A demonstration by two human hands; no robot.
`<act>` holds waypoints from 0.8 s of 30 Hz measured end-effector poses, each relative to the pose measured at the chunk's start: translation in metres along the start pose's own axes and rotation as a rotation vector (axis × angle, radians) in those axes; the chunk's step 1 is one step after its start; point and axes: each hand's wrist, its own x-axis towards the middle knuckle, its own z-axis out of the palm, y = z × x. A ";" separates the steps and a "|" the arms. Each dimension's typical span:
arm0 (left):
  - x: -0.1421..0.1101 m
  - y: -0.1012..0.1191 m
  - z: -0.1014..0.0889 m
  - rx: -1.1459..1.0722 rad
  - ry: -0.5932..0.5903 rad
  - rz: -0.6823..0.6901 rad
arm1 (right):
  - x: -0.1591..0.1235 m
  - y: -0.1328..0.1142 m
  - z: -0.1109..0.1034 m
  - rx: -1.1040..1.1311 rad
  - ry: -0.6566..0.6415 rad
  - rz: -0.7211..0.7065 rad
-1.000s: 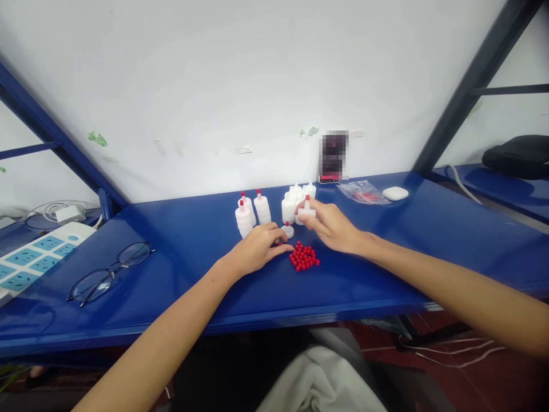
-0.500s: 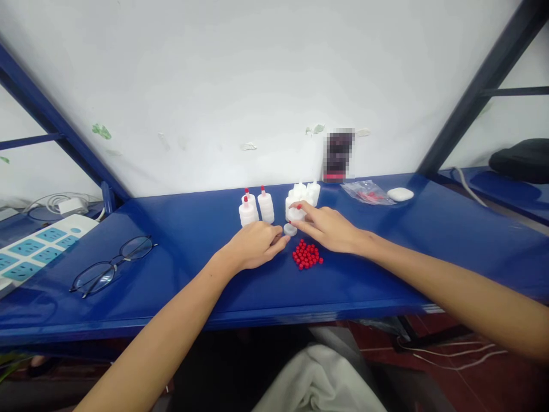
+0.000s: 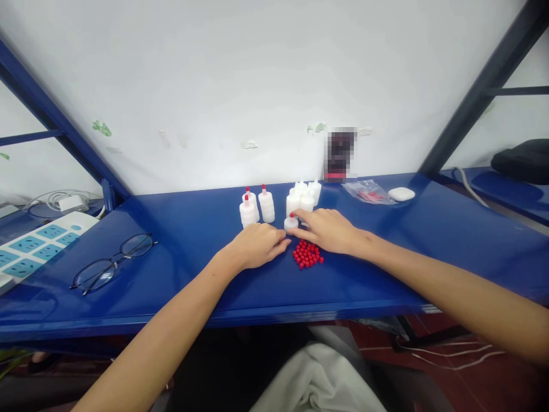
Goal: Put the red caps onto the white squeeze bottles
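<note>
A white squeeze bottle (image 3: 290,225) is between my two hands, with a red cap (image 3: 292,215) at its tip. It looks foreshortened, and part of it is hidden. My left hand (image 3: 261,246) is closed at the bottle's left side, its fingers curled out of sight. From the right, my right hand (image 3: 332,230) reaches over with forefinger on the red cap and thumb lower beside the bottle. Loose red caps (image 3: 307,254) lie in a cluster just in front of my right hand. Uncapped white bottles (image 3: 306,200) stand behind it.
Three red-capped bottles (image 3: 266,207) stand beyond my left hand. Eyeglasses (image 3: 96,276) and a power strip (image 3: 47,246) lie at left. At back right are a plastic bag (image 3: 369,193) with red pieces, a white rounded case (image 3: 401,195) and a pixelated upright object (image 3: 339,154) against the wall.
My right hand's fingers have come down and slightly left, with the red cap now at the tip of the bottle. The bottle's visible end has turned; my left hand has barely moved.
</note>
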 end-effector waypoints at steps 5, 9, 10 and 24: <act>-0.002 0.005 -0.005 -0.102 0.188 0.047 | -0.006 0.000 -0.010 0.167 0.130 0.016; -0.002 0.008 -0.006 -0.137 0.324 0.071 | -0.009 0.002 -0.013 0.332 0.333 -0.059; -0.002 0.008 -0.006 -0.139 0.335 0.074 | -0.009 0.002 -0.013 0.372 0.378 -0.103; 0.000 0.016 -0.003 -0.165 0.416 0.098 | -0.016 0.000 -0.006 0.728 0.285 -0.305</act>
